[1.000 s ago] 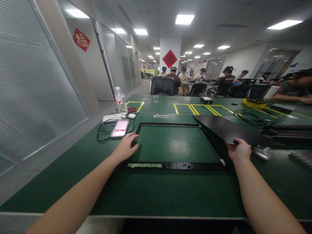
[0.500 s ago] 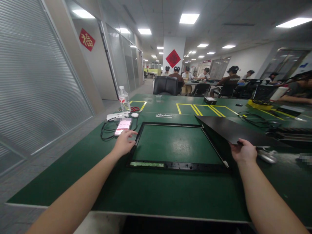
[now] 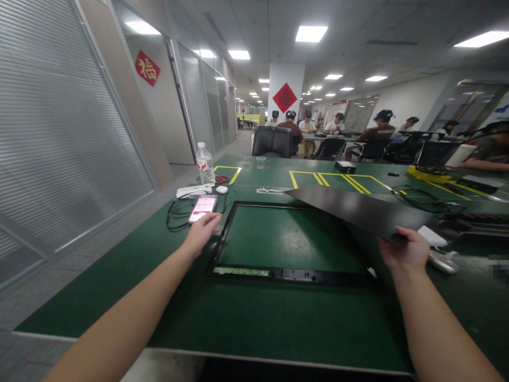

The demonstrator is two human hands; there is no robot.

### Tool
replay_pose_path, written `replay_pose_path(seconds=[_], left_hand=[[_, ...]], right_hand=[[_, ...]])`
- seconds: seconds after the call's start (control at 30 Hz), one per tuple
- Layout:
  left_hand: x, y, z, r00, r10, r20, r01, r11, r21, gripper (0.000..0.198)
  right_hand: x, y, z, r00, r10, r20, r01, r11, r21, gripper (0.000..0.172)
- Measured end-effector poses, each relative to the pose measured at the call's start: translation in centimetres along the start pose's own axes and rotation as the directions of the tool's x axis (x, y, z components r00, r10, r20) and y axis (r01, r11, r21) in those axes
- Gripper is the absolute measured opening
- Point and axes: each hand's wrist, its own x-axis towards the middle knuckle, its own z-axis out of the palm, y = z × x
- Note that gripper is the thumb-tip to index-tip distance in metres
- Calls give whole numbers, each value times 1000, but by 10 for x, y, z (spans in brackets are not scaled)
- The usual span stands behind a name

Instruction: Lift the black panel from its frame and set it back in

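On the green table lies a black rectangular frame (image 3: 318,275), its near bar carrying a green strip at the left. My right hand (image 3: 407,252) grips a thin, flat black panel (image 3: 358,209) by its near right part, thumb on top. The panel is held tilted above the frame's right side and hides its far right corner. My left hand (image 3: 202,233) is beside the frame's left bar, fingers loosely extended and holding nothing. Just beyond those fingers lies a phone (image 3: 202,207) with a lit screen.
A water bottle (image 3: 205,165), red-handled scissors (image 3: 221,180), a white power strip (image 3: 194,191) and black cable stand behind the phone. Farther back are a clear cup (image 3: 260,162) and a small black box (image 3: 344,167). A silver computer mouse (image 3: 443,261) lies right of my right hand. Several people sit at tables beyond.
My right hand has raised the black panel and shifted it left, so it covers more of the frame's right side. My left hand has drawn slightly away from the frame's left bar.
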Motion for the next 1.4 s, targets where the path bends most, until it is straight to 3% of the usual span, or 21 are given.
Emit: replay_pose_path(seconds=[0.1, 0.27, 0.47, 0.6, 0.7, 0.8, 1.03, 1.13, 1.27, 1.33, 1.4], left_hand=[[-2, 9, -1, 973, -225, 43, 225, 903, -365, 34], [-9, 27, -5, 930, -341, 138, 353, 721, -596, 45], [-15, 34, -3, 891, -365, 271, 451, 635, -627, 58], [-16, 35, -2, 858, -336, 388, 511, 636, -578, 54], [-17, 34, -3, 872, -279, 402, 473, 687, -551, 52], [-17, 34, -4, 898, -210, 386, 400, 753, -522, 67], [-15, 36, -9, 886, -202, 418, 407, 770, -492, 70], [-13, 38, -10, 918, -139, 372, 329, 790, -517, 75], [-12, 43, -12, 958, -78, 277, 228, 794, -563, 76], [-13, 45, -13, 967, -52, 250, 193, 791, -581, 74], [-15, 47, -12, 968, -23, 249, 170, 789, -590, 73]], right_hand=[[-5, -4, 4, 1000, 5, 28, -5, 1000, -24, 46], [-9, -4, 4, 997, 71, 26, -70, 996, -56, 44], [-11, -4, 2, 979, 204, 8, -200, 967, -158, 51], [-9, -3, -2, 953, 304, 12, -292, 926, -240, 50], [-11, -1, -4, 922, 381, 68, -334, 873, -357, 52], [-14, 2, -4, 878, 456, 144, -344, 811, -473, 55], [-17, 6, -6, 801, 552, 234, -297, 704, -645, 52], [-18, 8, -8, 756, 618, 217, -319, 637, -701, 48], [-18, 11, -9, 660, 718, 222, -347, 554, -757, 38], [-14, 13, -11, 675, 700, 231, -328, 567, -756, 32], [-8, 14, -13, 733, 638, 236, -280, 600, -749, 28]])
